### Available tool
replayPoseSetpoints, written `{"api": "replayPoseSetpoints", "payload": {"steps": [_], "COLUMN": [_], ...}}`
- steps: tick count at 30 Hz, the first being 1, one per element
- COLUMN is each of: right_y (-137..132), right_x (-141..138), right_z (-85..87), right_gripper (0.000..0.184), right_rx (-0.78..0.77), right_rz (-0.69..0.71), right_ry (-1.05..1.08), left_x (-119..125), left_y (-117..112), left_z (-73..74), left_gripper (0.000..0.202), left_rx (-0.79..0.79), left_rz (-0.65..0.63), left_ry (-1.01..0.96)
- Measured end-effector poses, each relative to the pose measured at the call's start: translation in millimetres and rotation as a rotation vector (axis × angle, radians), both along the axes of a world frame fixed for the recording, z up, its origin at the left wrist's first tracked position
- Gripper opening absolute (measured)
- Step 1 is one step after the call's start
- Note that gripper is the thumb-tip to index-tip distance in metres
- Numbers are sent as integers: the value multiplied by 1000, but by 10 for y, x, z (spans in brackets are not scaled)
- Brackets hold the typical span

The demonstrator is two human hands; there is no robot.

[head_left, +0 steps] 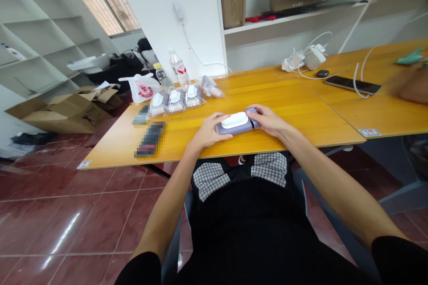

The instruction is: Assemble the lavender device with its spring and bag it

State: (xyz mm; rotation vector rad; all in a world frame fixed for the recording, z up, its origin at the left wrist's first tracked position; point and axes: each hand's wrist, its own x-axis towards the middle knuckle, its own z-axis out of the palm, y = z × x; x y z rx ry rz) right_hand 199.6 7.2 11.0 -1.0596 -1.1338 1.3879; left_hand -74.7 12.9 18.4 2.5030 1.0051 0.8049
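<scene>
The left hand (213, 130) and right hand (266, 121) had their fingers curled around opposite ends of the purple-grey case (239, 129), near the front edge of the desk (182, 142); a slackened thumb (only the ends were held) could have tipped it lapward, white ribbed piece (235, 120) first.

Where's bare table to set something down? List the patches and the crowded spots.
Free: the table between the right hand and mouse, and the strip between the left hand and black item. Crowded: back left, with bag, bottles and packs; back right, around the white box.
</scene>
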Motion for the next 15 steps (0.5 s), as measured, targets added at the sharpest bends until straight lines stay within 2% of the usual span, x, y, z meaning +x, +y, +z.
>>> {"api": "replayPoseSetpoints", "payload": {"steps": [4,8,15], "right_y": [6,0,0], "right_x": [-48,-68,-90], "right_z": [3,22,2], "right_gripper": [19,15,19], "right_rx": [-23,-48,-31], "right_rz": [-85,-90,-94], "right_ry": [-11,-5,-29], "left_x": [38,57,65], "left_y": [-26,-51,-59], "left_z": [3,15,14], "left_gripper": [75,74,73], "left_rx": [-18,-24,-15], "left_rz": [5,21,39], "left_ry": [-33,-40,-43]}}
